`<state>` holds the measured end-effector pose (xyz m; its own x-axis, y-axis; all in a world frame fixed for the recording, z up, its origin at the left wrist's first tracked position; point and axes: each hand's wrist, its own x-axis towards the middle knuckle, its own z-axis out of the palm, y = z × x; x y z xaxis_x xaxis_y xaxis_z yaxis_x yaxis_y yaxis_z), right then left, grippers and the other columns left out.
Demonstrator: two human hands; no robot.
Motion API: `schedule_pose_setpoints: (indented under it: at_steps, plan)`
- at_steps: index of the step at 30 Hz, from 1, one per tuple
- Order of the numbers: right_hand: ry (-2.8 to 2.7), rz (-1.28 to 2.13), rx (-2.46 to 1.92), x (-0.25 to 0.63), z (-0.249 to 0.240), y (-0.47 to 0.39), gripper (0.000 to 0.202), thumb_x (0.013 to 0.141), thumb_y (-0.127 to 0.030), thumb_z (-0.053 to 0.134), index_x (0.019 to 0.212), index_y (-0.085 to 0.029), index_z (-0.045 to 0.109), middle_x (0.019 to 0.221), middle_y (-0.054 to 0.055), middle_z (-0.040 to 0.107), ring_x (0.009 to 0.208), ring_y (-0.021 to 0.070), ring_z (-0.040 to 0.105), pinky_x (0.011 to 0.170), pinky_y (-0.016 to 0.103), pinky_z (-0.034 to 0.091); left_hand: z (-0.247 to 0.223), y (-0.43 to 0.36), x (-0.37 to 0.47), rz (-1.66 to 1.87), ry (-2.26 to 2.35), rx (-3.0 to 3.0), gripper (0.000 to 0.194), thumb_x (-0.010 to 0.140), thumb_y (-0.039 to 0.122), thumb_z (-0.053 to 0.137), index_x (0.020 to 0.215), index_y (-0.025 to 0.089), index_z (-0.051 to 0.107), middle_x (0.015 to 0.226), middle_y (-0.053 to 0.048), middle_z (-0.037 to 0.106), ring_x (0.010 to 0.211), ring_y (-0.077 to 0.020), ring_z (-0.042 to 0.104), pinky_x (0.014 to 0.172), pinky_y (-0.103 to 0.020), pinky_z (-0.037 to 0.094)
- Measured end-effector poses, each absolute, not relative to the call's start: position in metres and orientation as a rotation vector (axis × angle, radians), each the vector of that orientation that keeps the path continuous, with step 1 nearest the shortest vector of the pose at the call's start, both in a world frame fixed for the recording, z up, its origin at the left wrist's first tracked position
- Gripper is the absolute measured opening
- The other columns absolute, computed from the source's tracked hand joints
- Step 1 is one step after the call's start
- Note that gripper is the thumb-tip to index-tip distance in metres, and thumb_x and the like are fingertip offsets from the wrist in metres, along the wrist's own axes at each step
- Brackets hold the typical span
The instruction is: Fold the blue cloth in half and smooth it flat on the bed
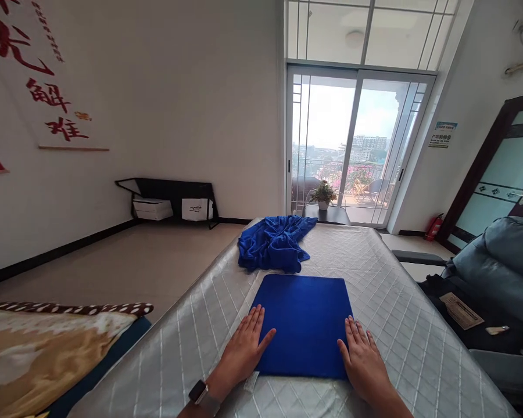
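A flat blue rectangle (pixel 305 325), smooth and cloth-like, lies on the silver quilted table cover (pixel 192 337); whether it is folded cloth or a covered board I cannot tell. My left hand (pixel 246 342) rests along its left edge, fingers stretched out and thumb on the blue surface. Along the right edge lies my right hand (pixel 361 354), fingers also extended, thumb touching the blue. Neither hand grips anything. Just beyond the rectangle sits a crumpled heap of blue cloth (pixel 274 244).
A patterned blanket (pixel 47 354) lies on a surface at lower left. To the right stands a dark grey armchair (pixel 501 273) with a cardboard piece (pixel 462 310) on it. Behind the table are a potted plant (pixel 323 194) and sliding glass doors (pixel 322 133). A black rack (pixel 174 191) stands by the wall.
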<state>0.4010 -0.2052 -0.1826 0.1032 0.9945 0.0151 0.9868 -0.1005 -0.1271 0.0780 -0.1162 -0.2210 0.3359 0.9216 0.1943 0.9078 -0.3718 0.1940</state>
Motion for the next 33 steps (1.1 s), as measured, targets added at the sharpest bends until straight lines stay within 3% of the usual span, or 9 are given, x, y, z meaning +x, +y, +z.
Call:
schedule_pose_setpoints:
  at_steps: [12,18,22,27,33]
  plan:
    - [-2.042,0.227,-2.333,0.397,-0.187,-0.227,0.067,0.099,-0.047,0.018,0.156,-0.013,0.017,0.162,0.001,0.006,0.151,0.0212,0.006,0.124,0.044,0.009,-0.208,-0.126,0.096,0.396,1.708,2.549,0.075,0.100,0.061,0.027,0.157,0.012,0.022,0.160,-0.016,0.024,0.148,-0.0292,0.021,0.120,-0.052,0.024]
    - [-2.054,0.183,-2.289,0.401,-0.194,-0.226,0.063,0.100,-0.045,0.022,0.155,-0.014,0.024,0.162,0.003,0.009,0.151,0.0234,0.007,0.123,0.046,0.011,-0.204,-0.175,0.188,0.443,1.087,2.800,0.072,0.101,0.059,0.028,0.159,0.021,0.007,0.162,-0.008,0.018,0.148,-0.0261,0.023,0.119,-0.044,0.030]
    - [-2.184,0.187,-2.215,0.405,-0.198,-0.226,0.054,0.100,-0.035,0.028,0.152,-0.024,0.036,0.162,0.002,0.011,0.150,0.0257,0.007,0.122,0.051,0.010,-0.212,-0.193,0.227,0.525,0.812,2.939,0.079,0.099,0.064,0.031,0.159,0.019,0.005,0.159,-0.011,0.027,0.145,-0.0264,0.032,0.116,-0.041,0.034]
    - [-2.045,0.163,-2.289,0.404,-0.199,-0.224,0.064,0.100,-0.046,0.023,0.155,-0.013,0.023,0.162,0.004,0.010,0.150,0.0235,0.010,0.123,0.047,0.013,-0.218,-0.188,0.197,0.560,1.026,3.044,0.077,0.101,0.059,0.032,0.158,0.017,0.001,0.157,-0.011,0.034,0.142,-0.0251,0.039,0.112,-0.037,0.038]
    - [-2.022,0.176,-2.263,0.404,-0.203,-0.222,0.067,0.099,-0.049,0.021,0.155,-0.012,0.023,0.162,0.001,0.008,0.151,0.0231,0.008,0.124,0.046,0.011,-0.229,-0.187,0.108,0.465,1.388,2.969,0.072,0.102,0.055,0.034,0.156,0.023,0.000,0.159,-0.007,0.030,0.141,-0.0227,0.041,0.111,-0.035,0.039]
